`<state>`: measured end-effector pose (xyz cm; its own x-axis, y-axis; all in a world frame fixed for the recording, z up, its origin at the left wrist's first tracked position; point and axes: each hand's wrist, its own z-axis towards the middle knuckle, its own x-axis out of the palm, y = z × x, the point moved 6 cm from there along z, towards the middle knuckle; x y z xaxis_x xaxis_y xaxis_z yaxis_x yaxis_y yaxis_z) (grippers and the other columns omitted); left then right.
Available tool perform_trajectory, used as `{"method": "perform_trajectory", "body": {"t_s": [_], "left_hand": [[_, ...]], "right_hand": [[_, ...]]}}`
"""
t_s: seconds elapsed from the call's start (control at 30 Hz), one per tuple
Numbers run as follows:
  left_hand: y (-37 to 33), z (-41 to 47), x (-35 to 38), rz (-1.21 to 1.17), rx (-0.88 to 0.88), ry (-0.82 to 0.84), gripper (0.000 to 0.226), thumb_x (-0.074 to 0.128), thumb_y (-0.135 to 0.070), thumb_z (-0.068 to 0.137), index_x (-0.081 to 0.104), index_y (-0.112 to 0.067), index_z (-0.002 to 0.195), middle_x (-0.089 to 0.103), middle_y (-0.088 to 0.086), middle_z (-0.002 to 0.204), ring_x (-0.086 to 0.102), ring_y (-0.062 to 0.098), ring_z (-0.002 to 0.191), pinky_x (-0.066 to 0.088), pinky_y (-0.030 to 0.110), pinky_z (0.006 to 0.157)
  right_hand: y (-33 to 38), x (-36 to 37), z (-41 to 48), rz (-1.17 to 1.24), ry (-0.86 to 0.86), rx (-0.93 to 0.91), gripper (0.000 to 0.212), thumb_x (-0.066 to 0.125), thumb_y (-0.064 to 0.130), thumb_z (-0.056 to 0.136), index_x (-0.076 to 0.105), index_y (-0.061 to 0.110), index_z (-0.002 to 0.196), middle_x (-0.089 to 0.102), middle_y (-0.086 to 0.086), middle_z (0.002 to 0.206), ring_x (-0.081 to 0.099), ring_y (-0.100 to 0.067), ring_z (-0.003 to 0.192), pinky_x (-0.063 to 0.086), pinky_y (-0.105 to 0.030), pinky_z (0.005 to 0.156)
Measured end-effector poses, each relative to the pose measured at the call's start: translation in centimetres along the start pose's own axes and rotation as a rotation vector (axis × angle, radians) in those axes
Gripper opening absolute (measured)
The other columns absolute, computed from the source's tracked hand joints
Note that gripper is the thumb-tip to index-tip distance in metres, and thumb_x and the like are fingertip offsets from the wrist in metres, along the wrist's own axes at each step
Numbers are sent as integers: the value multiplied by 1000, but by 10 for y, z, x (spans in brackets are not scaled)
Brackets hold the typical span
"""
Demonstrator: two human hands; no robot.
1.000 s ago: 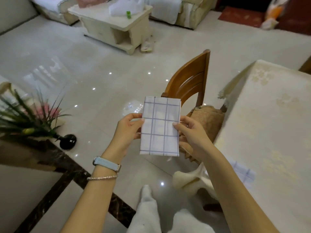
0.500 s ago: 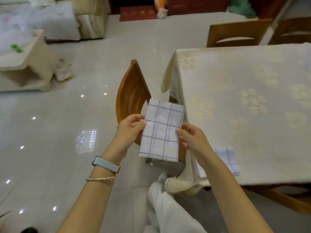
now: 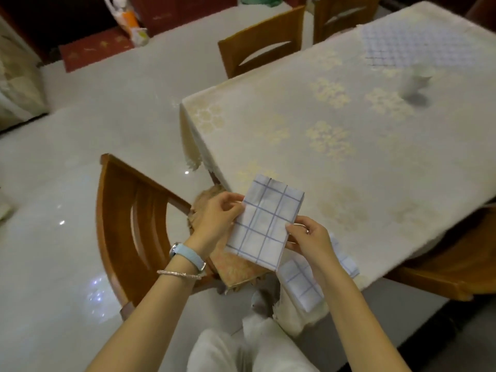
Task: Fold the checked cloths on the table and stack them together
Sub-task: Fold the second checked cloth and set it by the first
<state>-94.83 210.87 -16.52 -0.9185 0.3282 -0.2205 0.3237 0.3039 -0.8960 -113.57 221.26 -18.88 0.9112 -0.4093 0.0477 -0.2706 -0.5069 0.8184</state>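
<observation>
I hold a folded white cloth with blue checks (image 3: 264,222) up in the air over the near corner of the table (image 3: 349,146). My left hand (image 3: 216,214) pinches its left edge and my right hand (image 3: 308,238) pinches its right edge. Below my right forearm a folded checked cloth (image 3: 300,283) lies on the table's near corner, partly hidden by my arm. Another checked cloth (image 3: 413,47) lies spread flat at the far end of the table.
A wooden chair (image 3: 128,224) with a tan cushion stands left of the table corner. Two more chairs (image 3: 257,47) stand on the far side, and one (image 3: 440,267) at the right. A blurred white object (image 3: 414,81) stands on the table.
The view has swung right and down, bringing the table under the cloth. Both hands keep their hold; the cloth has tilted and now hangs over the table corner.
</observation>
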Motion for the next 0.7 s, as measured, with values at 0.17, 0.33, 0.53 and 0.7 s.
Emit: {"method": "perform_trajectory", "body": {"t_s": [0.17, 0.33, 0.53, 0.7], "left_hand": [[12, 37, 46, 129, -8, 113, 8, 63, -16, 93, 67, -21, 98, 64, -1, 84, 58, 11, 73, 48, 14, 54], [29, 64, 73, 131, -62, 255, 11, 61, -19, 95, 67, -16, 103, 62, 3, 83, 56, 18, 70, 46, 25, 53], [47, 94, 86, 200, -67, 303, 10, 60, -14, 95, 66, -17, 102, 61, 0, 80, 49, 13, 62, 42, 22, 53], [54, 116, 98, 264, -52, 326, 12, 59, -12, 95, 66, -16, 104, 59, -1, 73, 49, 10, 60, 40, 21, 57]], "right_hand": [[-21, -35, 12, 68, -157, 115, 10, 58, 5, 95, 67, 6, 99, 72, -17, 90, 71, -23, 79, 60, -24, 64], [-44, -48, 26, 81, -262, 184, 10, 59, 6, 95, 65, 3, 103, 67, -10, 85, 68, -19, 78, 61, -24, 67], [-63, -37, 35, 171, -292, 289, 18, 57, 10, 96, 63, 4, 113, 67, -7, 91, 67, -17, 83, 59, -22, 68], [-67, -31, 43, 284, -329, 283, 23, 55, 9, 97, 59, 10, 120, 68, -9, 109, 67, -21, 101, 58, -25, 80]]}}
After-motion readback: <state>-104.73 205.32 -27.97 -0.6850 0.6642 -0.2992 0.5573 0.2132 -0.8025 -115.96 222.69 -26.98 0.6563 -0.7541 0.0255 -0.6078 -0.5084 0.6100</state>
